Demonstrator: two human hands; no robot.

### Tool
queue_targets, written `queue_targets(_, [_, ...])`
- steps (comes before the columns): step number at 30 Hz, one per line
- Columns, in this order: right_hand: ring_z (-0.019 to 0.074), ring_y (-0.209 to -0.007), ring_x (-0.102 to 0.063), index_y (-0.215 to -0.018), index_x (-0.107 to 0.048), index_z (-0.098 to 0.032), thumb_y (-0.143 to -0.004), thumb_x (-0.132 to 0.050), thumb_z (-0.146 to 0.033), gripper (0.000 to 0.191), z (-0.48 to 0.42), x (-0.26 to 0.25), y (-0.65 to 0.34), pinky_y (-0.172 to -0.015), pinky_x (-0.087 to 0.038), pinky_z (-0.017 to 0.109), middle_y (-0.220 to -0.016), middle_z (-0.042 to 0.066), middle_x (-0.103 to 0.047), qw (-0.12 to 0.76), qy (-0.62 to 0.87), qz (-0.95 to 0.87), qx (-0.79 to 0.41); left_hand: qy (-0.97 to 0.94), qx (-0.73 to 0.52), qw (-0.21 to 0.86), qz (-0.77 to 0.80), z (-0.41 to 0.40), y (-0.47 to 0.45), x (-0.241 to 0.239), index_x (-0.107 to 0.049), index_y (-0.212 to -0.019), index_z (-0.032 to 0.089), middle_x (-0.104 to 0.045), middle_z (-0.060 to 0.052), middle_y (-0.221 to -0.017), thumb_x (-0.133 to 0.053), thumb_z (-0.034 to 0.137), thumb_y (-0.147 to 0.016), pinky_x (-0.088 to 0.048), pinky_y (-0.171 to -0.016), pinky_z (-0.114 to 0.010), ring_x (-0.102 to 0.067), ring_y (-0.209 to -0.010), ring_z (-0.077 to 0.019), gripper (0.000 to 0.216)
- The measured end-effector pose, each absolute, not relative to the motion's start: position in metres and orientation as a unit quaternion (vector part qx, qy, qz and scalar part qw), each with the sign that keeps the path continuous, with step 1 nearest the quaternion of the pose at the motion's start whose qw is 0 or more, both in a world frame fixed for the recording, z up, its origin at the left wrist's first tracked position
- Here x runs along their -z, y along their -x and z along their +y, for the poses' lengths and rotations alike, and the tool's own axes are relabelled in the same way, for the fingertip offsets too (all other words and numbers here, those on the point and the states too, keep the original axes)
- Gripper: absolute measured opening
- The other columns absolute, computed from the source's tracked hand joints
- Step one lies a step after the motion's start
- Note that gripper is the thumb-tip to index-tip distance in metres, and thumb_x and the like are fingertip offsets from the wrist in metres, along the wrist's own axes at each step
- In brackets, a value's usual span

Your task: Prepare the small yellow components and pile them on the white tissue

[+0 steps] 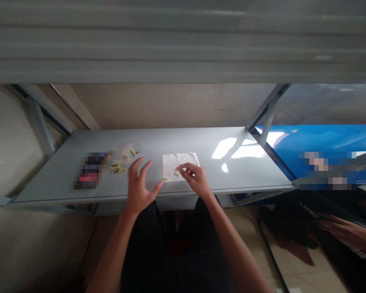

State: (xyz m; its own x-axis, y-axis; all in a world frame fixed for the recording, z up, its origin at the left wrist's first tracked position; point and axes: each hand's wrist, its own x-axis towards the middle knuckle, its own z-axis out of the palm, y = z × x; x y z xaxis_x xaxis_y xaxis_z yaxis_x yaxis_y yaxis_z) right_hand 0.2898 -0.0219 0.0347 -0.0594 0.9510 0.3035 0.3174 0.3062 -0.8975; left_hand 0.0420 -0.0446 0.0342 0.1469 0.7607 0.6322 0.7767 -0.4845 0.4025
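Note:
My left hand [139,188] hovers over the front edge of the shelf, fingers spread and thumb out, with nothing in it. Over a white sheet of paper or cloth [170,162], the fingertips of my right hand [195,178] are pinched together; whatever they may hold is too small to make out. Tiny yellow pieces [176,173] lie on the sheet just under those fingertips. Another small yellow piece [165,179] sits at the sheet's near left corner, close to my left thumb. Left of my left hand is a loose group of small yellow and dark pieces [118,168].
A clear plastic bag [125,151] lies behind the loose pieces. A pixelated dark object [90,171] is farther left on the grey shelf [232,175]. Metal sheeting [183,49] hangs low overhead. At right, a person sits by a blue surface [293,142].

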Motion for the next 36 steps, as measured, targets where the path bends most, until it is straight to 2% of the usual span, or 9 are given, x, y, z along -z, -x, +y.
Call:
queue_targets(2, [0.0130, -0.063, -0.055, -0.096, -0.079, -0.021, -0.093, -0.064, -0.035, 0.020, -0.022, -0.040, -0.283, -0.059, -0.044, 0.025, -0.083, 0.003, -0.075, 0.473, 0.477, -0.664, -0.330, 0.805, 0.388, -0.012, -0.448, -0.038, -0.081, -0.034, -0.035, -0.158, 0.025, -0.044, -0.018, -0.157, -0.079, 0.051, -0.081, -0.034, -0.120, -0.059, -0.041, -0.147, -0.0403, 0.092])
queue_targets(4, [0.0135, -0.066, -0.060, -0.097, -0.079, -0.021, -0.093, -0.063, -0.032, 0.019, -0.022, -0.045, -0.277, -0.061, -0.047, 0.026, -0.087, 0.004, -0.077, 0.467, 0.462, -0.674, -0.337, 0.815, 0.388, -0.023, -0.430, -0.030, -0.102, -0.030, -0.032, -0.160, 0.024, -0.052, -0.019, -0.152, -0.076, 0.047, -0.086, -0.039, -0.117, -0.056, -0.050, -0.140, -0.0383, 0.090])
queue_targets(8, [0.0145, -0.072, -0.068, -0.106, -0.078, -0.021, -0.097, -0.059, -0.032, 0.024, -0.018, -0.049, -0.280, -0.065, -0.052, 0.025, -0.093, 0.004, -0.078, 0.462, 0.442, -0.676, -0.367, 0.792, 0.411, -0.031, -0.450, -0.016, -0.101, -0.019, -0.049, -0.149, 0.024, -0.072, -0.011, -0.116, -0.067, 0.033, -0.093, -0.050, -0.098, -0.046, -0.068, -0.106, -0.0292, 0.060])
queue_targets(10, [0.0140, -0.069, -0.068, -0.106, -0.077, -0.020, -0.097, -0.057, -0.030, 0.024, -0.014, -0.044, -0.290, -0.064, -0.052, 0.025, -0.095, 0.005, -0.078, 0.471, 0.479, -0.660, -0.337, 0.777, 0.427, -0.037, -0.461, -0.011, -0.092, -0.018, -0.056, -0.142, 0.024, -0.071, -0.007, -0.103, -0.069, 0.032, -0.092, -0.051, -0.094, -0.042, -0.068, -0.093, -0.0252, 0.052])
queue_targets(13, [0.0125, -0.062, -0.062, -0.098, -0.077, -0.019, -0.093, -0.060, -0.021, 0.017, -0.007, -0.032, -0.305, -0.066, -0.050, 0.027, -0.096, 0.005, -0.077, 0.441, 0.553, -0.664, -0.242, 0.764, 0.437, -0.072, -0.469, -0.007, -0.084, -0.019, -0.059, -0.139, 0.024, -0.068, -0.004, -0.096, -0.075, 0.040, -0.090, -0.052, -0.091, -0.038, -0.065, -0.085, -0.0219, 0.054])
queue_targets(20, [0.0159, -0.076, -0.067, -0.090, -0.079, -0.024, -0.091, -0.070, -0.021, 0.010, -0.004, -0.011, -0.305, -0.073, -0.049, 0.027, -0.100, 0.004, -0.074, 0.307, 0.606, -0.715, -0.167, 0.763, 0.454, -0.140, -0.438, -0.003, -0.086, -0.009, -0.058, -0.143, 0.023, -0.069, -0.007, -0.102, -0.074, 0.064, -0.083, -0.055, -0.087, -0.036, -0.063, -0.085, -0.0212, 0.074])
queue_targets(28, [0.0178, -0.090, -0.068, -0.095, -0.079, -0.024, -0.095, -0.067, -0.023, 0.013, -0.007, -0.017, -0.300, -0.077, -0.048, 0.026, -0.104, 0.004, -0.072, 0.270, 0.614, -0.722, -0.169, 0.780, 0.453, -0.146, -0.407, -0.007, -0.086, -0.013, -0.058, -0.143, 0.024, -0.070, -0.008, -0.111, -0.075, 0.054, -0.088, -0.051, -0.093, -0.039, -0.060, -0.094, -0.0226, 0.064])
queue_targets(31, [0.0168, -0.085, -0.065, -0.094, -0.077, -0.022, -0.093, -0.068, -0.017, 0.010, -0.008, -0.022, -0.298, -0.076, -0.047, 0.027, -0.102, 0.005, -0.071, 0.298, 0.598, -0.723, -0.177, 0.784, 0.446, -0.140, -0.408, -0.008, -0.086, -0.014, -0.060, -0.140, 0.026, -0.070, -0.007, -0.112, -0.075, 0.052, -0.088, -0.050, -0.096, -0.040, -0.061, -0.101, -0.0247, 0.060])
queue_targets(36, [0.0107, -0.067, -0.056, -0.094, -0.075, -0.021, -0.091, -0.071, -0.019, 0.005, -0.016, -0.042, -0.287, -0.069, -0.047, 0.025, -0.095, 0.001, -0.070, 0.428, 0.518, -0.698, -0.249, 0.782, 0.447, -0.133, -0.414, -0.008, -0.086, -0.013, -0.063, -0.135, 0.025, -0.070, -0.008, -0.115, -0.077, 0.053, -0.086, -0.051, -0.097, -0.041, -0.062, -0.107, -0.0266, 0.058])
